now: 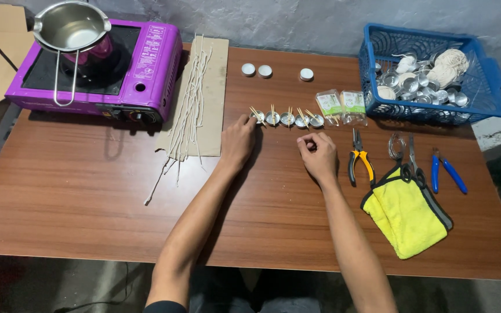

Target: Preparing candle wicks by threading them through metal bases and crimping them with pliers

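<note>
I am watching the left hand (238,141) reaching, fingers loosely apart, to the leftmost of the row of small metal cups (287,119) (each holding sticks), while the right hand (318,155) is resting curled shut, just below that row, gripping nothing visible. Next likely needs steadying that end cup.

Five small round silver metal tealight cups (287,119), each with thin wooden sticks resting across it, stand in a row just beyond both hands, the leftmost cup at the left hand's (238,141) fingertips.
</note>
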